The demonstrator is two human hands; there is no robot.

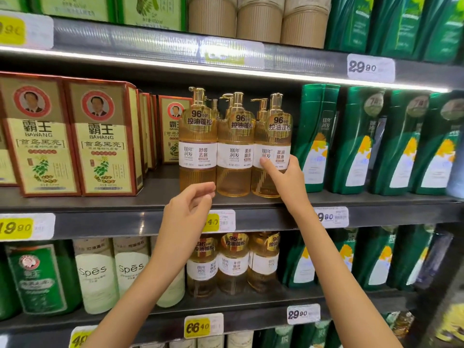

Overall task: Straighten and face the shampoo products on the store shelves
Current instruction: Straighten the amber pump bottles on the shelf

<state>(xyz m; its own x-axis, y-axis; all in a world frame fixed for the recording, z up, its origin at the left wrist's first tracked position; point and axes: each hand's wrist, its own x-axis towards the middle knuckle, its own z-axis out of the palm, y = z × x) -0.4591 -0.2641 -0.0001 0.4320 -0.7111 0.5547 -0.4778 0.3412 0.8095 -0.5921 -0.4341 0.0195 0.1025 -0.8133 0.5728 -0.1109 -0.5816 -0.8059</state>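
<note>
The right hand [288, 182] grips the right amber pump bottle [272, 131], thumb pressed on its white label and fingers curled round its right side. The left hand [187, 214] hangs loosely curled and holds nothing, its fingertips at the base of the left amber bottle [198, 146]; whether they touch it I cannot tell. A middle amber bottle [234, 151] stands between them, all three upright with labels facing out near the shelf edge [125, 219]. Left are red-and-yellow boxes [103, 139], right are green bottles [316, 136].
</note>
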